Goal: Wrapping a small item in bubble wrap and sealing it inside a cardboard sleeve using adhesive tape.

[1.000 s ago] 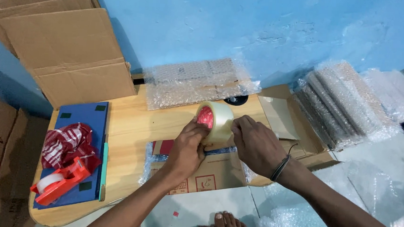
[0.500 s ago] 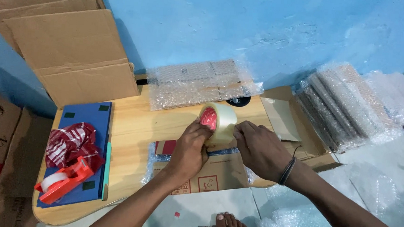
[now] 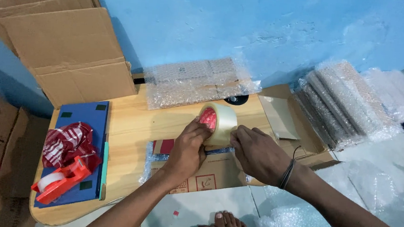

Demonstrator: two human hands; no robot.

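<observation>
Both hands meet on a roll of clear packing tape standing on edge over the low wooden surface, its red core facing the left hand. That hand closes its fingers around the near left rim of the roll, thumb at the core, while the right hand presses its fingertips against the roll's right flank, seemingly pinching at the tape's loose end, though the end itself is too fine to make out. The roll's axis runs roughly left to right and a little away from the person, so its flat faces look toward each hand; both hands are in contact, the left gripping more fully. Just below the roll lies a cardboard box partly wrapped in bubble film, its long side running left to right across the surface's near edge. A bubble-wrapped bundle sits at the far edge by the blue wall. Well to the left, a red tape dispenser and a red-and-white cloth rest on a blue board.
</observation>
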